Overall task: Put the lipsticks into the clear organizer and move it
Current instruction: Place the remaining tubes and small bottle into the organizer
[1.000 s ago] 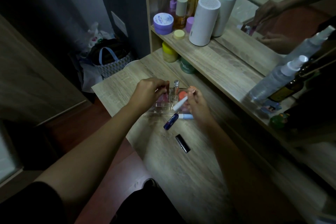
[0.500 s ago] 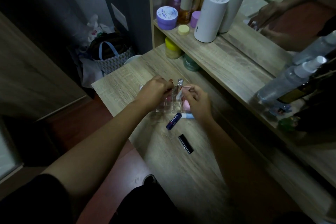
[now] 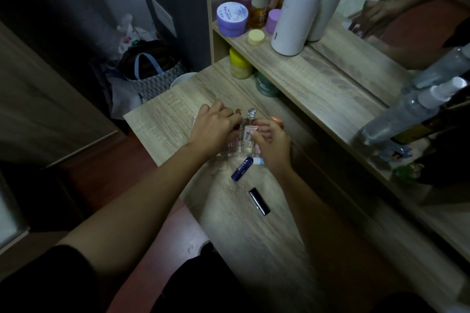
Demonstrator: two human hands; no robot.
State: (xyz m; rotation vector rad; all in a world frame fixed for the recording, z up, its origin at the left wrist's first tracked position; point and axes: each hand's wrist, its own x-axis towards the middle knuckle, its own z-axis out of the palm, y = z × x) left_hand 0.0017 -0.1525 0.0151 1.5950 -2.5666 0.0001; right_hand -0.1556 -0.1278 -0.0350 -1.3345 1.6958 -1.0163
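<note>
Dim room, wood-grain vanity desk [image 3: 229, 223] with a raised shelf [image 3: 318, 79] of jars and a white cylinder [image 3: 296, 16], bags on the floor to the left. Clear organizer [image 3: 235, 151] sits mid-desk right under both my hands; blue Nivea stick [image 3: 242, 168] lies just in front of it, black lipstick [image 3: 259, 201] nearer me. My left hand [image 3: 213, 129] is curled over the organizer's left side, touching it; my right hand [image 3: 270, 142] pinches a pale pink tube [image 3: 248, 133] upright in a slot.

Two readable labels

"NIVEA" runs along the dark blue lip balm stick [image 3: 242, 168] lying near; "MOIST HYA" tops the far purple round jar [image 3: 232, 16].
</note>
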